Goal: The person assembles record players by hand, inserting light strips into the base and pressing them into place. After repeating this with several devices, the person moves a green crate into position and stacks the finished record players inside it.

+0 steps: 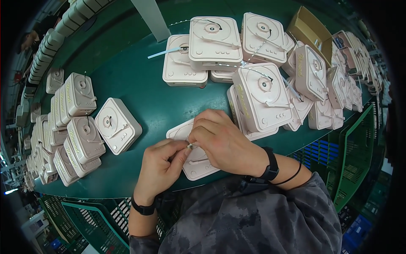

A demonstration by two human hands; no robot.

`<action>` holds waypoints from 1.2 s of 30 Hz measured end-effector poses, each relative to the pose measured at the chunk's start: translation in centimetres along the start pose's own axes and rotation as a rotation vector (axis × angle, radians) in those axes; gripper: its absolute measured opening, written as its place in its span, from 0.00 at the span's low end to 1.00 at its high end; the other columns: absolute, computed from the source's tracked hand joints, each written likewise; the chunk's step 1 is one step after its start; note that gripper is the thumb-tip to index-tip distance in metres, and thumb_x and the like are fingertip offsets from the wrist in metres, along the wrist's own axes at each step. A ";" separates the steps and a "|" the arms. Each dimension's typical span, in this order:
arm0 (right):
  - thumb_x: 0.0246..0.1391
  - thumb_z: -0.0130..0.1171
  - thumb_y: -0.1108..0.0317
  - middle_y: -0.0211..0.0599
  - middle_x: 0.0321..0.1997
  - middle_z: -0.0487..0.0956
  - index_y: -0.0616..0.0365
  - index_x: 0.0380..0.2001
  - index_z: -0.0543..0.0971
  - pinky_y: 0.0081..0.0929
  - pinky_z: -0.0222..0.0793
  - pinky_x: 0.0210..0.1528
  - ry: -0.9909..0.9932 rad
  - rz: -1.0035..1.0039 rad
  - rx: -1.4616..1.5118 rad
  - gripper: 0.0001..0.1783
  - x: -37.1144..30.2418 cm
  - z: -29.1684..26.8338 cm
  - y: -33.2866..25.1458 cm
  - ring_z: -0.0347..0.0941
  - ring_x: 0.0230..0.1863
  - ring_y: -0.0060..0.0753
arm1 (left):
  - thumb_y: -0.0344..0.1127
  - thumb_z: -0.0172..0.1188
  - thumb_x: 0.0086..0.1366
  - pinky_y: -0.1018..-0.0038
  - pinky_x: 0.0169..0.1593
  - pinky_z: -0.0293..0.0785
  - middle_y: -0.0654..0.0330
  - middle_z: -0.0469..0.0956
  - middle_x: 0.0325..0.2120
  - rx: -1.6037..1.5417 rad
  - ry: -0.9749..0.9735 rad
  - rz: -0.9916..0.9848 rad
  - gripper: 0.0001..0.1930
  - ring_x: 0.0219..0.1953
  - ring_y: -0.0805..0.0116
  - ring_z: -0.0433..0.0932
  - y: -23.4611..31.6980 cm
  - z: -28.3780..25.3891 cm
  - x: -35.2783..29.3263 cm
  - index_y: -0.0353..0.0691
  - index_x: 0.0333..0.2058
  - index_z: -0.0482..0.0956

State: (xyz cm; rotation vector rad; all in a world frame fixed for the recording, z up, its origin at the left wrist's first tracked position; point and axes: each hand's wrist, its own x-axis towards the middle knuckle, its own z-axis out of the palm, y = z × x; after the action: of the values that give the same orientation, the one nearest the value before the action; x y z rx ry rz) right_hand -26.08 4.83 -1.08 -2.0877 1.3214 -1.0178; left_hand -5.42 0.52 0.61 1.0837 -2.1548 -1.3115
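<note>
A pale pink, record-player-shaped casing (202, 170) lies flat on the green table in front of me, mostly covered by my hands. Above it, the thumb and finger of my left hand (161, 165) are pinched together. My right hand (226, 144) meets them from the other side with its fingers curled in. A tiny pale piece (190, 146) shows between the fingertips, too small to name. Just right of my right hand, a similar casing (262, 99) with a round disc and moulded arm rests tilted on others.
More pink casings stand stacked at left (80, 95), with a single one (117, 127) nearer me. Others are piled at the back (215, 42) and right, some with thin strips attached. An open cardboard box (308, 29) sits back right. Green crates (353, 152) flank the table (156, 101).
</note>
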 end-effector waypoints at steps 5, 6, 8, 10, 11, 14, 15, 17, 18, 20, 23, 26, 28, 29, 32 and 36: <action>0.48 0.59 0.77 0.40 0.37 0.74 0.58 0.33 0.75 0.41 0.65 0.54 -0.007 -0.020 -0.047 0.07 0.4 -0.1 -0.3 0.71 0.48 0.46 | 0.25 0.66 0.63 0.72 0.27 0.69 0.55 0.78 0.24 -0.006 0.037 0.012 0.05 0.23 0.65 0.76 0.1 0.2 0.0 0.32 0.37 0.83; 0.47 0.59 0.76 0.41 0.37 0.74 0.59 0.32 0.75 0.41 0.65 0.55 -0.014 -0.025 -0.062 0.07 0.4 -0.1 -0.3 0.71 0.48 0.47 | 0.25 0.66 0.63 0.72 0.27 0.69 0.55 0.78 0.24 -0.006 0.037 0.012 0.05 0.23 0.65 0.76 0.2 0.3 0.0 0.32 0.37 0.83; 0.46 0.58 0.75 0.41 0.37 0.74 0.60 0.32 0.75 0.42 0.65 0.55 -0.027 -0.034 -0.094 0.08 0.4 -0.2 -0.5 0.70 0.48 0.47 | 0.24 0.66 0.62 0.71 0.28 0.71 0.55 0.79 0.25 0.008 0.067 0.002 0.05 0.24 0.62 0.77 0.5 0.5 -0.1 0.33 0.37 0.83; 0.46 0.58 0.74 0.42 0.37 0.74 0.60 0.32 0.74 0.42 0.65 0.55 -0.041 -0.047 -0.140 0.08 0.3 -0.2 -0.9 0.70 0.48 0.47 | 0.24 0.66 0.61 0.70 0.28 0.71 0.55 0.79 0.25 0.015 0.082 -0.004 0.05 0.24 0.61 0.77 0.7 0.6 -0.3 0.33 0.36 0.83; 0.46 0.58 0.73 0.42 0.37 0.74 0.61 0.32 0.74 0.43 0.65 0.55 -0.054 -0.061 -0.186 0.08 0.3 -0.2 -1.1 0.70 0.48 0.47 | 0.23 0.65 0.60 0.69 0.28 0.72 0.54 0.79 0.25 0.095 0.098 0.037 0.05 0.24 0.59 0.78 0.8 0.7 -0.4 0.34 0.36 0.82; 0.45 0.58 0.72 0.42 0.37 0.73 0.61 0.31 0.74 0.43 0.66 0.55 -0.063 -0.083 -0.248 0.08 0.3 0.0 -1.3 0.70 0.48 0.47 | 0.22 0.65 0.58 0.67 0.29 0.74 0.54 0.79 0.26 0.255 0.130 0.117 0.05 0.25 0.55 0.79 0.9 0.9 -0.5 0.35 0.35 0.82; 0.45 0.58 0.72 0.42 0.37 0.73 0.62 0.31 0.74 0.43 0.66 0.55 -0.058 -0.090 -0.264 0.09 0.3 0.1 -1.3 0.70 0.47 0.47 | 0.22 0.65 0.58 0.66 0.29 0.74 0.53 0.79 0.26 0.267 0.139 0.130 0.06 0.25 0.54 0.79 0.9 1.0 -0.5 0.35 0.35 0.81; 0.45 0.58 0.71 0.42 0.36 0.73 0.62 0.31 0.74 0.43 0.66 0.55 -0.054 -0.099 -0.280 0.09 0.3 0.3 -1.2 0.70 0.47 0.47 | 0.21 0.64 0.57 0.65 0.29 0.75 0.53 0.79 0.26 0.289 0.157 0.156 0.07 0.26 0.52 0.79 0.9 1.1 -0.4 0.36 0.34 0.81; 0.45 0.58 0.71 0.42 0.36 0.73 0.62 0.31 0.74 0.43 0.66 0.55 -0.033 -0.099 -0.275 0.09 0.2 0.5 -1.1 0.70 0.47 0.47 | 0.21 0.64 0.57 0.65 0.29 0.75 0.53 0.79 0.26 0.290 0.158 0.156 0.07 0.26 0.52 0.79 0.8 1.2 -0.3 0.36 0.34 0.81; 0.45 0.58 0.71 0.42 0.36 0.73 0.61 0.31 0.74 0.42 0.67 0.55 0.008 -0.099 -0.263 0.09 0.1 0.7 -0.9 0.70 0.47 0.46 | 0.21 0.64 0.57 0.65 0.29 0.74 0.54 0.79 0.25 0.283 0.179 0.180 0.06 0.26 0.53 0.79 0.4 1.5 -0.2 0.36 0.34 0.80; 0.45 0.59 0.72 0.41 0.36 0.73 0.61 0.32 0.75 0.42 0.67 0.54 0.011 -0.085 -0.246 0.08 0.0 0.8 -1.0 0.70 0.47 0.46 | 0.21 0.64 0.58 0.65 0.29 0.74 0.54 0.79 0.25 0.267 0.197 0.195 0.06 0.25 0.54 0.79 0.1 1.7 -0.2 0.36 0.34 0.80; 0.46 0.59 0.73 0.41 0.36 0.74 0.60 0.32 0.75 0.42 0.67 0.54 0.048 -0.068 -0.175 0.08 -0.3 1.0 -0.6 0.71 0.47 0.46 | 0.21 0.64 0.58 0.66 0.29 0.74 0.54 0.79 0.25 0.245 0.211 0.200 0.07 0.25 0.55 0.79 0.0 1.8 -0.4 0.36 0.34 0.79; 0.47 0.60 0.75 0.40 0.37 0.75 0.60 0.33 0.75 0.42 0.67 0.54 0.119 -0.051 -0.052 0.08 -0.5 1.1 -0.2 0.71 0.47 0.47 | 0.21 0.64 0.58 0.66 0.29 0.74 0.54 0.79 0.25 0.222 0.192 0.199 0.07 0.25 0.55 0.79 0.0 1.7 -0.4 0.36 0.35 0.79; 0.47 0.60 0.75 0.40 0.37 0.75 0.60 0.33 0.75 0.42 0.67 0.54 0.119 -0.050 -0.052 0.08 -0.5 1.1 -0.1 0.71 0.47 0.47 | 0.20 0.64 0.58 0.66 0.29 0.74 0.54 0.79 0.25 0.210 0.182 0.199 0.07 0.25 0.55 0.79 0.0 1.7 -0.4 0.36 0.35 0.79; 0.47 0.61 0.76 0.39 0.37 0.75 0.60 0.34 0.76 0.41 0.67 0.54 0.152 -0.043 -0.022 0.09 -0.4 1.0 0.0 0.72 0.47 0.46 | 0.21 0.65 0.57 0.66 0.29 0.74 0.54 0.79 0.26 0.240 0.201 0.209 0.07 0.26 0.55 0.79 -0.1 1.7 -0.4 0.36 0.35 0.79; 0.47 0.61 0.76 0.40 0.37 0.75 0.60 0.34 0.75 0.43 0.66 0.55 0.110 -0.043 -0.046 0.09 -0.7 1.1 -0.1 0.71 0.47 0.47 | 0.21 0.65 0.56 0.66 0.29 0.75 0.54 0.79 0.27 0.324 0.204 0.251 0.09 0.27 0.55 0.79 -0.2 1.9 -0.5 0.36 0.36 0.79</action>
State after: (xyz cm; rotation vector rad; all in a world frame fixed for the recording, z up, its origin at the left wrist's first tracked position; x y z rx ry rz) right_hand -25.38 5.50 -1.91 -2.1291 1.3705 -1.1450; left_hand -6.31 2.01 -0.45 0.9722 -2.3033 -0.7265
